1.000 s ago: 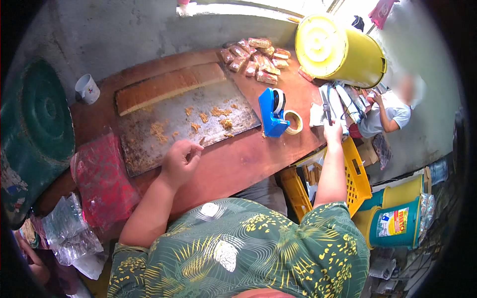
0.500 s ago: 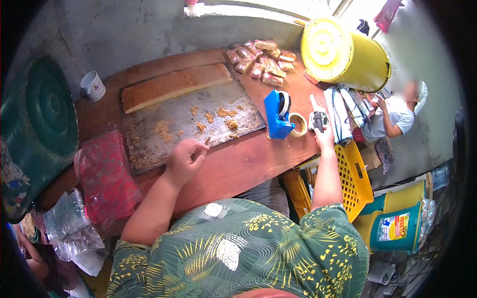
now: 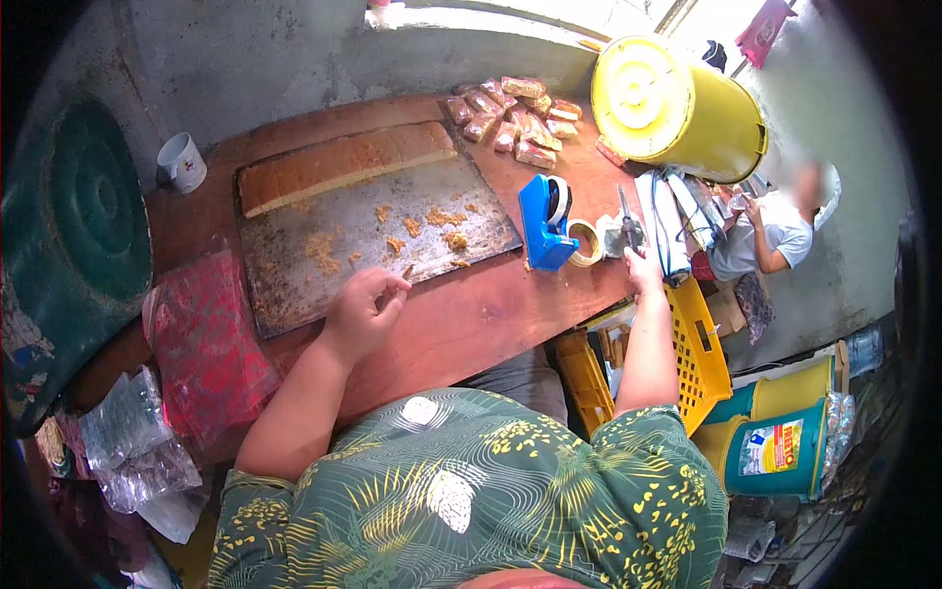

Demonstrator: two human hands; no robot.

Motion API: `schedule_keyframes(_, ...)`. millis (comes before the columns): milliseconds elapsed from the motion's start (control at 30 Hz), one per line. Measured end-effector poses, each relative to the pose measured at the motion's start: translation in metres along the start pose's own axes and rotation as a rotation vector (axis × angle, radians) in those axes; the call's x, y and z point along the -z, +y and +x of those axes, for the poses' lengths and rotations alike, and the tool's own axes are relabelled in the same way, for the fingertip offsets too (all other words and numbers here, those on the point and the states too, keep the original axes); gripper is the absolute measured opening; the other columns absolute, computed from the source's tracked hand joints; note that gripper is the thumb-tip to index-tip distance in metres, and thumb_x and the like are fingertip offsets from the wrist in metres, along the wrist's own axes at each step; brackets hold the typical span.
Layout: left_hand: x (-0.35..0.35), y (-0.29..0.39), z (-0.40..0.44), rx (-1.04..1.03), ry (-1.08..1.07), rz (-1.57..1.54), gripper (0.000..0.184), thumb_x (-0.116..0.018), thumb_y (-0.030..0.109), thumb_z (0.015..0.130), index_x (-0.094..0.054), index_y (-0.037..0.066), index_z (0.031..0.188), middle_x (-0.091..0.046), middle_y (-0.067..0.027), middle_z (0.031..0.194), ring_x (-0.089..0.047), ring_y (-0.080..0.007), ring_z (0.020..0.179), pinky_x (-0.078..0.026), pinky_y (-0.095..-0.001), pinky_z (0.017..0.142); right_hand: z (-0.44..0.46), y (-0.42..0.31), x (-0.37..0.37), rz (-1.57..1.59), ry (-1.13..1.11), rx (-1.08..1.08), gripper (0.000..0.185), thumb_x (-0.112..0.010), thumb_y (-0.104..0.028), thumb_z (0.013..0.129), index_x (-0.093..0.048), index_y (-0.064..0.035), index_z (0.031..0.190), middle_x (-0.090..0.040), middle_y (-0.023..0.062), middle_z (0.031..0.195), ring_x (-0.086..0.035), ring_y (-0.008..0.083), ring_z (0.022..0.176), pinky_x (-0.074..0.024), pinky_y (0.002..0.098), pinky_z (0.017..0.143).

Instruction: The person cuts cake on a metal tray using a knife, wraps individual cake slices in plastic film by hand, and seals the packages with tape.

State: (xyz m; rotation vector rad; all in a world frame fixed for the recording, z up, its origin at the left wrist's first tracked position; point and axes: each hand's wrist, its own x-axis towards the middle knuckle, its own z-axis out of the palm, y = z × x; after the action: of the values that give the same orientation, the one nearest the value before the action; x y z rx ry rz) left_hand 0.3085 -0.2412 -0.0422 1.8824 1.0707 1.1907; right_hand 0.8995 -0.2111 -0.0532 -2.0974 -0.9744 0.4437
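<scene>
While the right hand (image 3: 643,267) grips the knife (image 3: 630,230) by its handle near the tape roll (image 3: 587,260), best keep the blade pointing outward, clear of the left hand (image 3: 365,306), loosely curled by the baking tray (image 3: 285,280), contents unclear.

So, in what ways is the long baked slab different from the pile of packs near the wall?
The slab is one long piece; the packs are many short blocks. The slab looks unwrapped, while the packs have shiny wrapping. The slab lies straight along the tray; the packs lie jumbled directly on the table. Both show brown and yellowish tones.
</scene>
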Motion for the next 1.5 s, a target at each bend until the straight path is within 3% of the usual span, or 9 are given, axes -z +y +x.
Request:
schedule_keyframes(67,0.000,0.000,-0.001,0.004,-0.002,-0.008,0.007,-0.072,0.008,0.089,-0.073,0.006,0.095,-0.066,-0.0093,0.084,-0.064,-0.0234,0.076,-0.053,-0.0349,0.069,0.009,0.017,-0.002,-0.340,0.186,0.261,0.038,-0.083,-0.026,0.086,-0.068,-0.0033,0.112,-0.072,0.0057,0.099,-0.070,0.0183,0.088,-0.0560,0.0341,0.074)
schedule_keyframes(200,-0.001,-0.005,-0.002,0.006,-0.003,-0.014,0.008,-0.072,0.008,0.089,-0.073,0.006,0.097,-0.067,-0.0094,0.087,-0.065,-0.0228,0.078,-0.054,-0.0339,0.071,-0.012,0.005,-0.009,-0.390,0.255,0.338,0.039,-0.087,-0.016,0.079,-0.068,-0.0005,0.109,-0.073,0.0113,0.101,-0.069,0.0221,0.092,-0.0548,0.0347,0.089)
schedule_keyframes(300,0.000,-0.004,-0.001,0.014,-0.012,-0.017,0.007,-0.072,0.008,0.089,-0.073,0.006,0.096,-0.067,-0.0094,0.087,-0.066,-0.0231,0.079,-0.054,-0.0344,0.071,-0.009,0.011,-0.017,-0.303,0.242,0.340,0.039,-0.086,-0.012,0.081,-0.066,-0.0007,0.113,-0.073,0.0099,0.102,-0.070,0.0203,0.094,-0.0552,0.0343,0.089)
schedule_keyframes(400,0.003,-0.002,-0.001,0.010,-0.058,0.039,0.005,-0.070,0.004,0.094,-0.071,0.005,0.099,-0.065,-0.0052,0.092,-0.063,-0.0127,0.083,-0.053,-0.0284,0.075,-0.005,0.014,-0.023,-0.139,0.206,0.281,0.038,-0.083,-0.008,0.084,-0.064,-0.0006,0.117,-0.073,0.0082,0.103,-0.070,0.0179,0.095,-0.0555,0.0333,0.089)
schedule_keyframes(600,0.004,-0.003,-0.001,0.005,-0.055,0.037,0.006,-0.071,0.004,0.094,-0.071,0.005,0.099,-0.065,-0.0051,0.092,-0.063,-0.0129,0.083,-0.053,-0.0280,0.074,0.010,0.033,-0.033,0.065,0.146,0.316,0.033,-0.077,0.000,0.088,-0.062,0.0011,0.117,-0.072,0.0081,0.100,-0.069,0.0159,0.088,-0.0562,0.0312,0.081)
schedule_keyframes(900,0.005,0.005,0.001,0.026,-0.025,0.013,0.008,-0.072,0.009,0.090,-0.073,0.006,0.097,-0.066,-0.0099,0.087,-0.063,-0.0245,0.078,-0.052,-0.0353,0.071,-0.003,0.000,-0.023,0.129,-0.036,0.039,0.025,-0.068,-0.002,0.091,-0.059,-0.0018,0.115,-0.068,0.0030,0.086,-0.058,0.0093,0.057,-0.0493,0.0255,0.054)
schedule_keyframes(1200,0.003,0.001,0.000,0.047,-0.040,-0.019,0.009,-0.071,0.009,0.090,-0.073,0.005,0.097,-0.067,-0.0116,0.090,-0.066,-0.0269,0.083,-0.054,-0.0364,0.074,-0.037,-0.035,-0.005,0.385,-0.219,-0.195,0.013,-0.062,-0.016,0.103,-0.057,-0.0138,0.115,-0.050,-0.0061,0.071,-0.048,0.0062,0.049,-0.0531,0.0257,0.054)
schedule_keyframes(1400,0.004,0.002,0.000,0.008,-0.046,0.003,0.008,-0.071,0.008,0.090,-0.073,0.005,0.097,-0.067,-0.0115,0.090,-0.066,-0.0268,0.083,-0.054,-0.0368,0.074,-0.060,-0.051,0.009,0.689,-0.254,-0.282,0.008,-0.059,-0.018,0.106,-0.056,-0.0146,0.112,-0.047,-0.0076,0.069,-0.045,0.0049,0.048,-0.0606,0.0326,0.068)
schedule_keyframes(1500,0.005,0.006,0.001,0.015,-0.050,0.020,0.008,-0.071,0.008,0.090,-0.073,0.005,0.097,-0.067,-0.0114,0.090,-0.066,-0.0264,0.083,-0.055,-0.0369,0.074,-0.061,-0.049,0.014,0.810,-0.285,-0.247,0.029,-0.057,-0.017,0.106,-0.051,-0.0117,0.133,-0.056,-0.0050,0.085,-0.044,0.0055,0.052,-0.0572,0.0318,0.072)
